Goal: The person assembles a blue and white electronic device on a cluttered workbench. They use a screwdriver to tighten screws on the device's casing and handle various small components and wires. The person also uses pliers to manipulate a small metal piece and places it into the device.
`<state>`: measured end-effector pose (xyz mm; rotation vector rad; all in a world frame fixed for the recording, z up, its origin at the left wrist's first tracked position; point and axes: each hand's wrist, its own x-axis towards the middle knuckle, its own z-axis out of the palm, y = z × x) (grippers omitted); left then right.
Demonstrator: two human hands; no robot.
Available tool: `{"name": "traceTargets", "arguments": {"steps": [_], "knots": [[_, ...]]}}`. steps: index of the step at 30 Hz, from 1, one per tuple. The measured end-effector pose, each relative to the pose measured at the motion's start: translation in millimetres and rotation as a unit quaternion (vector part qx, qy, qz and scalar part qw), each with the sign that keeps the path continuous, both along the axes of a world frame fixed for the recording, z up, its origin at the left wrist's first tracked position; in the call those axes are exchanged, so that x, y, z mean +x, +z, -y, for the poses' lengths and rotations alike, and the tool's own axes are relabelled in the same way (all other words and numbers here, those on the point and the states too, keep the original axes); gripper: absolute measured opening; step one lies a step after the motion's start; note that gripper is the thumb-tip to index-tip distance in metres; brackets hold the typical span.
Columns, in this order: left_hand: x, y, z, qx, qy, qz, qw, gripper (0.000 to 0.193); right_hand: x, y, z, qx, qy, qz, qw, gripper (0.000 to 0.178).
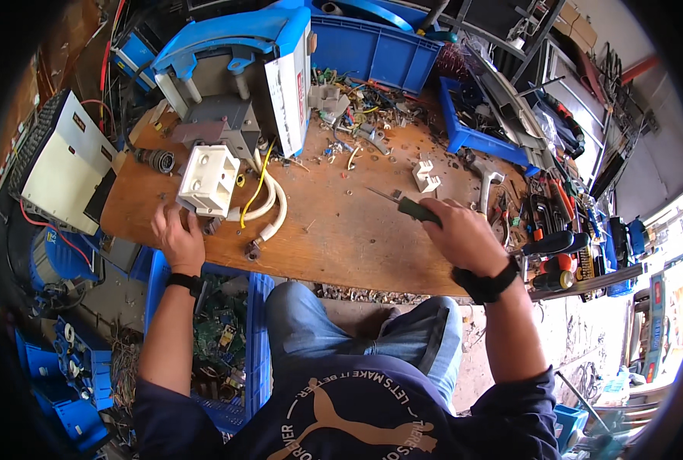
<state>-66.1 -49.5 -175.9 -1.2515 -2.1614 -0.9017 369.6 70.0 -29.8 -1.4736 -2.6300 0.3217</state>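
A screwdriver (416, 209) with a dark green handle is in my right hand (464, 236), its thin shaft pointing left above the wooden workbench (334, 230). At the bench's left side, my left hand (179, 239) has its fingers bent around the lower left corner of a white plastic housing (209, 180). The housing is box-shaped, with open compartments facing right. White hoses (274, 211) and a yellow wire (257, 192) lie beside it. A small white plastic bracket (426, 177) sits on the bench beyond the screwdriver.
A blue-and-white machine (241, 84) stands behind the housing. Wire scraps (357, 115) cover the back of the bench, near blue crates (380, 50). A hammer (485, 180) and pliers (504, 211) lie at the right. Below the left edge, a blue crate (261, 330) holds circuit boards.
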Motion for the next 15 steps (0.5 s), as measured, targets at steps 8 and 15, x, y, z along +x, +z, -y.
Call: {"name": "traceTargets", "arguments": {"steps": [8,15], "knots": [[1.1,2.3,-5.1,0.006,-0.008,0.006,1.0,0.03,-29.1,-13.5,-78.1,0.007,-0.026,0.042,0.999,0.034],[2.8,2.6,0.2,0.004,-0.008,0.022,1.0,0.029,-42.1,0.0,-75.7,0.025,-0.002,0.019,1.0,0.035]]}}
